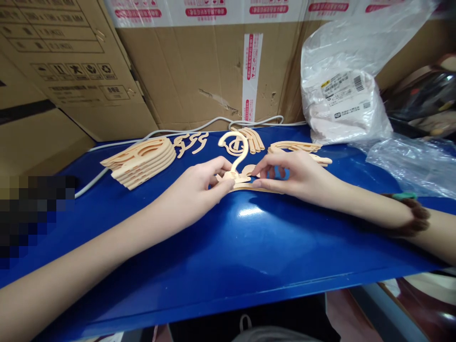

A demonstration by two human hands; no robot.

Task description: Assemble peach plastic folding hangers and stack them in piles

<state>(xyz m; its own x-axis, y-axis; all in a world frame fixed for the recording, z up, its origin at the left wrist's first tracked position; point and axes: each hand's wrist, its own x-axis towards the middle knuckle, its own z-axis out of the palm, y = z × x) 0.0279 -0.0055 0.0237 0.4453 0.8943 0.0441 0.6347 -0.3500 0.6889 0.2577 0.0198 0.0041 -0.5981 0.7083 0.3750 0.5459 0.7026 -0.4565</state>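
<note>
Over the blue tabletop, a beige plastic hanger [241,154] stands with its hook upward and its lower part between my two hands. My left hand [210,179] pinches it at the foot of the hook, thumb in front and fingers behind. Just right of the hook, my right hand [290,175] has its thumb and fingertips closed on a beige hanger arm [248,170], whose far end is hidden by the fingers. Another flat beige strip [254,188] shows beneath the hands.
Stacked hanger arms [142,161] lie on the left, with loose hooks [192,141] beside them. More hooks [253,139] and hanger arms [295,146] lie behind my hands. A grey cable [199,127] runs along cardboard boxes [192,71]. A plastic bag [342,104] stands at the back right.
</note>
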